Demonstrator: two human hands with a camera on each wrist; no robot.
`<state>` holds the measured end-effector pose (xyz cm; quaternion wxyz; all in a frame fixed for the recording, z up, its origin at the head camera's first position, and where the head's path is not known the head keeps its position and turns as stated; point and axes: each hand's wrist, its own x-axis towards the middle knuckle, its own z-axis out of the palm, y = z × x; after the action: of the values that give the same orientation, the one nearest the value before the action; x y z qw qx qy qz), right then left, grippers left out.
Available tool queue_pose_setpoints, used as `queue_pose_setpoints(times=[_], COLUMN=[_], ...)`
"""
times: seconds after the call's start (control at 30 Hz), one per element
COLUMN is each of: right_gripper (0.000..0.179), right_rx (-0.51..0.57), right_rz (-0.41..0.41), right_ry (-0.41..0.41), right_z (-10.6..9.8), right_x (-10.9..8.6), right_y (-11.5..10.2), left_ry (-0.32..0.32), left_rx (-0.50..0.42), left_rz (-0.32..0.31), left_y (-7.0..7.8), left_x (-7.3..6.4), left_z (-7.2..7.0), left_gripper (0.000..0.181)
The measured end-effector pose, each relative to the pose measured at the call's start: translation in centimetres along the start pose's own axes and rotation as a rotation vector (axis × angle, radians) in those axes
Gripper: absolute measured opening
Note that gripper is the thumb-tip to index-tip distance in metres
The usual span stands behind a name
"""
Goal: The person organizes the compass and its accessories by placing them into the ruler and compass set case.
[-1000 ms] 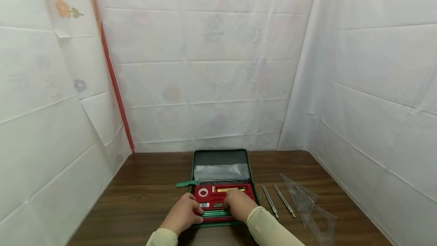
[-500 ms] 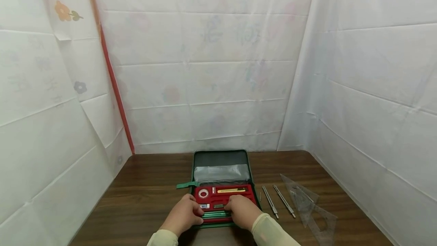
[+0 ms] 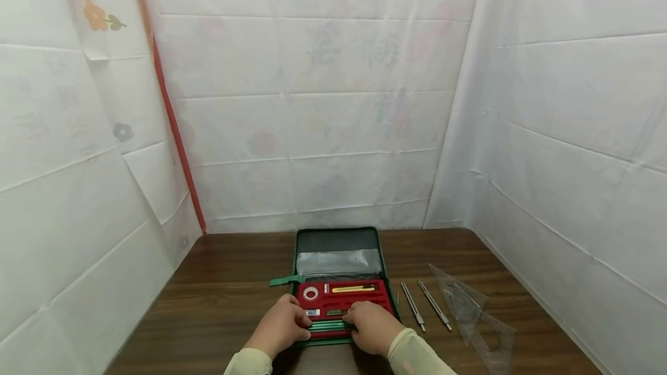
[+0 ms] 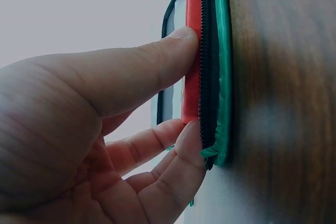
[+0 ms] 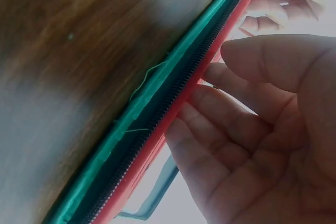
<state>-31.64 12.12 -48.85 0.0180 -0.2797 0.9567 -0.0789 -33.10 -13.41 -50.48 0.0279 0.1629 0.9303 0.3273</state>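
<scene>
A person's left grip (image 3: 283,323) pinches the near left corner of a red tray (image 3: 339,300), thumb and bent fingers close together, while the right grip (image 3: 375,327) curves partly open against its near edge; whether that one pinches cannot be told. The tray sits in an open green case (image 3: 336,240), between both grips, with green pencils (image 3: 329,326) between the fingertips and a yellow knife (image 3: 354,289) beyond them. Right of the right grip, two metal tools (image 3: 413,305) and clear triangle rulers (image 3: 464,302) lie on the dark wood-grain table (image 3: 224,294). Creased white sheets (image 3: 333,132) stand beyond and either side of the grips, a red strip (image 3: 178,126) running down at far left beside a printed orange flower (image 3: 95,15).
</scene>
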Motion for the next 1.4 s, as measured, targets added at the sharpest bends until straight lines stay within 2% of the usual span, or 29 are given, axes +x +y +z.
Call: queue_pose_setpoints(times=[0.3, 0.37, 0.43, 0.5, 0.6, 0.7, 0.8, 0.9, 1.17, 1.4], right_gripper=[0.034, 0.035, 0.035, 0.032, 0.019, 0.006, 0.017, 0.022, 0.024, 0.020], right_rx=[0.218, 0.225, 0.216, 0.193, 0.134, 0.065, 0.036, 0.034, 0.022, 0.028], right_rz=[0.030, 0.016, 0.019, 0.059, 0.196, 0.380, 0.512, 0.566, 0.567, 0.550], right_ry=[-0.050, -0.020, 0.051, 0.148, 0.300, 0.350, 0.314, 0.260, 0.250, 0.268], right_z=[-0.4, -0.5, -0.6, -0.9, -1.5, -2.0, -2.1, -1.8, -0.6, -0.5], right_x=[-0.8, -1.0, -1.4, -1.9, -2.6, -3.7, -5.0, -5.9, -5.8, -5.7], right_y=[0.6, 0.8, 1.3, 2.3, 4.7, 7.1, 8.8, 9.8, 10.4, 10.8], left_ry=[-0.016, -0.018, -0.018, -0.015, -0.007, -0.003, -0.009, -0.012, -0.012, -0.011], left_rx=[-0.018, -0.018, -0.020, -0.020, -0.021, -0.018, -0.017, -0.015, -0.013, -0.015], left_rz=[-0.013, -0.020, -0.022, -0.021, -0.012, -0.008, -0.011, -0.012, -0.021, -0.024], left_y=[-0.5, -0.5, -0.4, -0.3, -0.2, -0.2, -0.2, -0.2, -0.2, -0.2], left_x=[-0.1, -0.2, -0.2, -0.1, -0.1, 0.0, 0.0, 0.1, 0.0, 0.0], left_z=[-0.1, -0.1, -0.1, 0.0, 0.1, 0.1, 0.2, 0.2, 0.0, 0.1], left_gripper=[0.014, 0.014, 0.014, 0.015, 0.015, 0.015, 0.014, 0.014, 0.015, 0.015])
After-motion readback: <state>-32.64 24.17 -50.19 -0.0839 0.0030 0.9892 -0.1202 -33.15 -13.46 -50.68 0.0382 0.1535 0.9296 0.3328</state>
